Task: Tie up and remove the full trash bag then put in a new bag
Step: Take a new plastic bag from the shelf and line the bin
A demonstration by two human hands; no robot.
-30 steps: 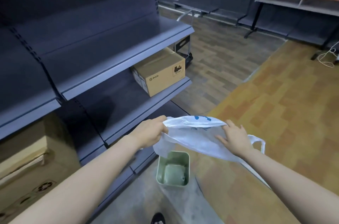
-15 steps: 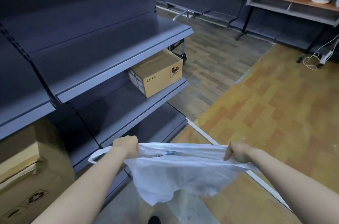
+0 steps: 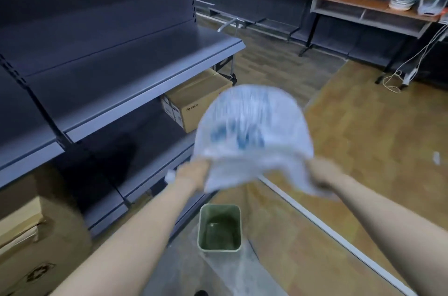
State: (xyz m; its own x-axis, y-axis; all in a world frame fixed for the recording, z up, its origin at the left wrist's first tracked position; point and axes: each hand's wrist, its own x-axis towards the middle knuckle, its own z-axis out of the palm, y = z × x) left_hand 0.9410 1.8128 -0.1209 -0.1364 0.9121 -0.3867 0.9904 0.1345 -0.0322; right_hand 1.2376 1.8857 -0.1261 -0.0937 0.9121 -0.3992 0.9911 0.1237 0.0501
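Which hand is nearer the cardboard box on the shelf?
Left. The left hand grips the bag just below the cardboard box; the right hand is farther right.

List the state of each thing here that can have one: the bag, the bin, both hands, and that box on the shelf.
White plastic bag: held up in the air, puffed open, motion-blurred.
Green trash bin: upright on the floor, no liner inside.
Left hand: closed on the bag's left edge.
Right hand: closed on the bag's right edge.
Cardboard box: closed, sitting on the middle shelf.
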